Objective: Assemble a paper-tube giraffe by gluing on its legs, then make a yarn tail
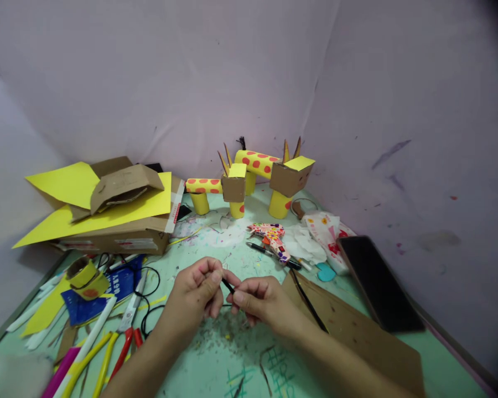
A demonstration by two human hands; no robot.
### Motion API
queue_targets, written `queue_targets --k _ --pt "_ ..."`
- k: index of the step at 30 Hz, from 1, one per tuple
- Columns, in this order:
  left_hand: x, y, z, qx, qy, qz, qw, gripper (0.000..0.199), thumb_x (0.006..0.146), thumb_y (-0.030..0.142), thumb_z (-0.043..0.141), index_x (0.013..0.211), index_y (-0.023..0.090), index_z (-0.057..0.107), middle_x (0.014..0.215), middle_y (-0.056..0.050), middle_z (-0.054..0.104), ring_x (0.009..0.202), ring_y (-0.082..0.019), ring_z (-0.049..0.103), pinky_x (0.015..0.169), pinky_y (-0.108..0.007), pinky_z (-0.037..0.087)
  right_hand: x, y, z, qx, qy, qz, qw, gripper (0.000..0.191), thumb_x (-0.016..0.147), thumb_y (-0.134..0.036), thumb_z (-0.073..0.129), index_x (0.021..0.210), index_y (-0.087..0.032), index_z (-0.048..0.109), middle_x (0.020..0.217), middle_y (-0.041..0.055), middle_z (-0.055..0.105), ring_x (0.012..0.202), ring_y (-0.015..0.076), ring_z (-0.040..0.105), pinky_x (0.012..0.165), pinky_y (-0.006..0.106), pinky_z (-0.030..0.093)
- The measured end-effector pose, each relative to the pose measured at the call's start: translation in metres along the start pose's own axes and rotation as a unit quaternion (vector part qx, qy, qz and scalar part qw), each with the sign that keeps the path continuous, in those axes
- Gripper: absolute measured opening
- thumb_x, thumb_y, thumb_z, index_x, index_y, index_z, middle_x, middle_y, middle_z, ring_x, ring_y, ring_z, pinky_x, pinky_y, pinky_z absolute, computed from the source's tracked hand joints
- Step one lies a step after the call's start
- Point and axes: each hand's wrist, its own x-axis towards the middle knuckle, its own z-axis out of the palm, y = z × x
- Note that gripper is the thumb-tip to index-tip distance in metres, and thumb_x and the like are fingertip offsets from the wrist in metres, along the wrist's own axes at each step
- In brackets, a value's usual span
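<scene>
Head view: your left hand [197, 290] pinched a short black strip [228, 285] between thumb and fingers; your right hand [261, 299] pinched its lower end likewise. The strip was between your two hands, slanting above the green table [199, 367]. Beyond them stood two yellow, red-spotted animals: a smaller figure [204, 186] and a larger figure [258, 162], each with a cardboard head. To your right lay a patterned glue gun [270, 236], a cardboard sheet [369, 331] and a dark phone [379, 282]; to your left, red-handled scissors [130, 315].
</scene>
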Motion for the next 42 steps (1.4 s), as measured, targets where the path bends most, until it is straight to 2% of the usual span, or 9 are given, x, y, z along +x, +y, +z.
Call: queue_targets --k 2,7,12,15,23,32,37,42 --pt "0.0 -0.001 0.001 -0.037 -0.009 -0.016 0.999 0.03 0.074 0.04 0.063 0.075 0.016 0.045 0.072 0.0 0.066 0.033 -0.002 0.044 0.034 -0.015 0.025 0.0 0.001 -0.001 -0.002 -0.004 0.004 1.0 0.042 0.059 -0.054 0.071 0.065 -0.013 0.067 0.057 -0.001 0.061 0.039 0.0037 0.041 0.04 0.019 0.032" --pt "0.0 0.0 0.003 -0.049 -0.015 -0.018 0.999 0.029 0.073 0.038 0.066 0.073 0.016 0.046 0.06 0.0 0.065 0.041 -0.007 0.054 0.034 -0.013 0.034 0.001 0.005 -0.002 -0.034 -0.008 -0.008 0.999 0.043 0.062 -0.054 0.069 0.067 -0.012 0.07 0.055 -0.0007 0.058 0.043 0.0054 0.04 0.044 0.02 0.034" --pt "0.001 0.0 0.001 -0.059 -0.002 -0.011 0.998 0.031 0.071 0.038 0.068 0.071 0.015 0.048 0.059 -0.001 0.065 0.042 -0.008 0.056 0.036 -0.014 0.041 0.001 0.002 -0.002 -0.074 0.016 -0.068 0.995 0.031 0.067 -0.046 0.068 0.068 -0.015 0.073 0.066 0.003 0.063 0.057 0.0111 0.049 0.051 0.024 0.037" --pt "0.001 -0.002 0.0 -0.07 -0.004 -0.004 0.998 0.029 0.072 0.037 0.068 0.072 0.015 0.049 0.061 -0.001 0.065 0.043 -0.008 0.057 0.037 -0.015 0.042 0.001 0.001 -0.003 -0.089 0.031 -0.1 0.991 0.023 0.068 -0.038 0.067 0.065 -0.017 0.073 0.065 0.0026 0.063 0.06 0.0126 0.05 0.058 0.026 0.038" --pt "0.001 -0.004 -0.003 -0.08 -0.011 0.005 0.997 0.024 0.075 0.033 0.066 0.075 0.015 0.05 0.063 -0.001 0.066 0.045 -0.009 0.059 0.038 -0.015 0.045 0.002 0.002 -0.005 -0.107 0.052 -0.088 0.989 0.023 0.068 -0.037 0.066 0.066 -0.014 0.071 0.067 0.005 0.063 0.061 0.0147 0.05 0.06 0.03 0.036" --pt "0.001 0.0 0.0 -0.105 0.015 -0.002 0.994 0.027 0.07 0.032 0.07 0.074 0.015 0.05 0.071 -0.005 0.068 0.052 -0.011 0.062 0.043 -0.019 0.048 0.001 -0.001 -0.004 -0.086 0.102 -0.081 0.988 0.023 0.064 -0.037 0.068 0.068 -0.015 0.069 0.063 0.0027 0.06 0.058 0.0126 0.046 0.057 0.028 0.034" --pt "0.001 0.002 0.0 -0.052 0.043 -0.006 0.998 0.026 0.069 0.034 0.068 0.073 0.013 0.053 0.058 -0.003 0.065 0.048 -0.009 0.055 0.044 -0.017 0.043 0.003 -0.003 -0.009 -0.086 0.152 -0.097 0.98 0.023 0.059 -0.037 0.069 0.066 -0.015 0.067 0.059 -0.0003 0.056 0.052 0.0103 0.041 0.052 0.026 0.031" --pt "0.002 0.0 -0.002 0.073 0.074 -0.001 0.995 0.024 0.072 0.037 0.059 0.076 0.013 0.057 0.049 0.0 0.06 0.038 -0.006 0.045 0.04 -0.017 0.032 0.001 -0.004 -0.012 -0.125 0.176 -0.119 0.969 0.021 0.062 -0.036 0.068 0.067 -0.015 0.067 0.06 -0.0001 0.055 0.051 0.0102 0.04 0.049 0.025 0.03"
